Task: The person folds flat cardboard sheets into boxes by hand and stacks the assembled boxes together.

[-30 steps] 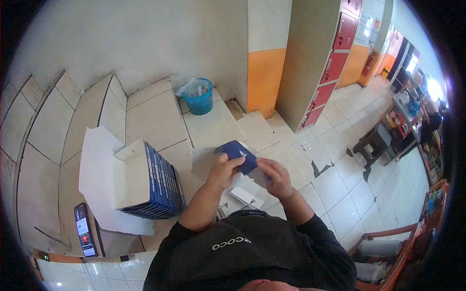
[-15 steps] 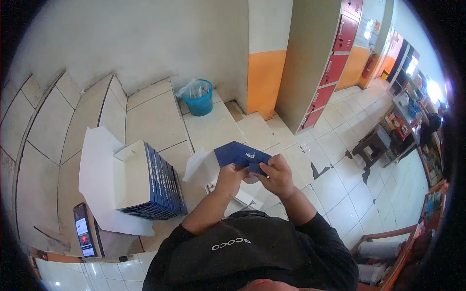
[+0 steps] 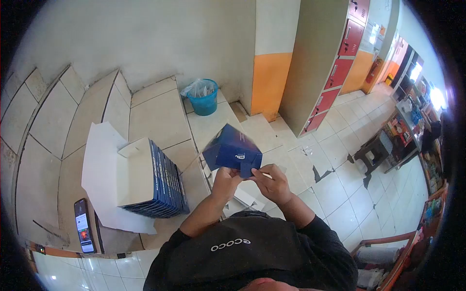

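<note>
Red-doored locker (image 3: pixel 310 68) stands behind the tiled steps (image 3: pixel 155 116). White carton (image 3: pixel 102 169), open, holds a row of blue packs (image 3: pixel 167 182), beside left forearm. Turquoise bin (image 3: pixel 203 103) beyond the blue box (image 3: pixel 233 145); left hand (image 3: pixel 225 184) grips box's near edge, right hand (image 3: pixel 273 184) pinches its flap. Phone (image 3: pixel 84 227) lies near carton.

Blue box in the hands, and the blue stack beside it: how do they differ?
The blue box is a single piece opened into a hollow shape; the blue stack is many thin pieces pressed together. Both hands hold the box, while the stack stands untouched. Both show white print on dark blue.
</note>
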A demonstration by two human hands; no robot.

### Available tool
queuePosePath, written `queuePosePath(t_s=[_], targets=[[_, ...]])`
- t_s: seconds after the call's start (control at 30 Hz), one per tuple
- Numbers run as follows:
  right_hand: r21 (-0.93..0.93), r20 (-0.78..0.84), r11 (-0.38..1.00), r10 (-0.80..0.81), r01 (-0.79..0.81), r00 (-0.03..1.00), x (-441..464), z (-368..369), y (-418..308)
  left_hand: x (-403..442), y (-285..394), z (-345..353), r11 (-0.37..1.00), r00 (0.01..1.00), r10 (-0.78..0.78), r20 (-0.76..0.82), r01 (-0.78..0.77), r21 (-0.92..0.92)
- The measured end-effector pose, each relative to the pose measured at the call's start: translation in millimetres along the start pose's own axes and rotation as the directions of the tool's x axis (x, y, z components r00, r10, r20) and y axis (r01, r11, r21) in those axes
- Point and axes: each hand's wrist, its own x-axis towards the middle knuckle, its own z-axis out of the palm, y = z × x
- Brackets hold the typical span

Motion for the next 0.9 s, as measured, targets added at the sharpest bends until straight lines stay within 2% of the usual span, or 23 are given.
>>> queuePosePath(t_s=[0.07, 0.17, 0.23, 0.27, 0.37, 0.43, 0.47, 0.57, 0.6, 0.63, 0.7, 0.73, 0.8, 0.83, 0.87, 0.9], targets=[[-0.015, -0.009, 1.000, -0.020, 0.020, 1.000, 2.2, -1.2, -0.7, -0.9, -2.5, 1.5, 0.999, 1.000, 0.004, -0.012, -0.004, 0.035], [-0.030, 0.004, 0.999, 0.028, -0.028, 1.000, 1.6, 2.4, 0.6, -2.6, -6.2, 7.6, 0.972, 0.997, 0.068, -0.023, -0.061, 0.228], [-0.048, 0.025, 0.995, 0.085, -0.084, 0.996, 1.9, 6.3, 1.8, 2.9, -24.9, -6.3, 0.940, 0.993, 0.113, 0.024, -0.115, 0.321], [-0.019, 0.090, 0.995, 0.097, -0.095, 0.991, 5.3, 3.2, 1.4, 6.8, -33.0, -14.3, 0.919, 0.989, 0.138, 0.049, -0.147, 0.365], [0.044, 0.262, 0.986, 0.143, -0.160, 0.954, 14.6, -10.0, 1.8, -8.3, 31.7, -4.8, 0.793, 0.977, -0.101, 0.188, -0.035, 0.608], [0.051, 0.354, 0.972, 0.198, -0.230, 0.914, 20.9, -19.2, 6.6, -10.1, 29.1, -12.0, 0.769, 0.907, -0.339, 0.251, 0.114, 0.629], [0.019, 0.306, 0.969, 0.230, -0.247, 0.924, 31.7, -24.7, -2.2, -11.4, 26.7, -12.9, 0.744, 0.848, -0.451, 0.279, 0.185, 0.642], [-0.007, 0.434, 0.976, 0.199, -0.217, 0.879, 39.0, -24.1, -8.7, -23.4, 20.7, -6.8, 0.642, 0.690, -0.595, 0.412, 0.100, 0.760], [0.004, 0.513, 0.982, 0.159, -0.188, 0.843, 35.0, -21.9, -2.2, -25.4, 22.8, -5.7, 0.652, 0.634, -0.668, 0.389, 0.247, 0.717], [0.076, 0.539, 0.916, 0.294, -0.393, 0.789, 36.8, -24.1, 3.1, -27.7, 16.7, -9.8, 0.719, 0.641, -0.644, 0.418, 0.321, 0.616], [0.195, 0.616, 0.650, 0.502, -0.734, 0.608, 40.3, -30.0, 15.5, -33.2, -3.5, -24.2, 0.809, 0.667, -0.586, 0.460, 0.448, 0.381], [0.431, 0.522, 0.528, 0.515, -0.731, 0.680, 29.3, -25.5, 28.2, -34.3, -8.1, -28.4, 0.824, 0.670, -0.565, 0.481, 0.482, 0.297], [0.518, 0.508, 0.448, 0.524, -0.729, 0.683, 17.9, -20.1, 32.9, -37.4, -14.0, -33.8, 0.833, 0.683, -0.517, 0.515, 0.541, 0.119], [0.558, 0.503, 0.406, 0.529, -0.724, 0.684, 17.6, -19.5, 31.7, -38.8, -16.0, -31.6, 0.838, 0.708, -0.509, 0.491, 0.537, 0.095], [0.382, 0.552, 0.693, 0.361, -0.612, 0.752, 20.2, -23.8, 30.3, -40.1, -17.8, -26.4, 0.843, 0.729, -0.501, 0.466, 0.532, 0.073], [0.375, 0.554, 0.788, 0.232, -0.488, 0.800, 19.8, -20.5, 31.7, -41.6, -17.9, -23.0, 0.847, 0.749, -0.495, 0.441, 0.529, 0.053]])
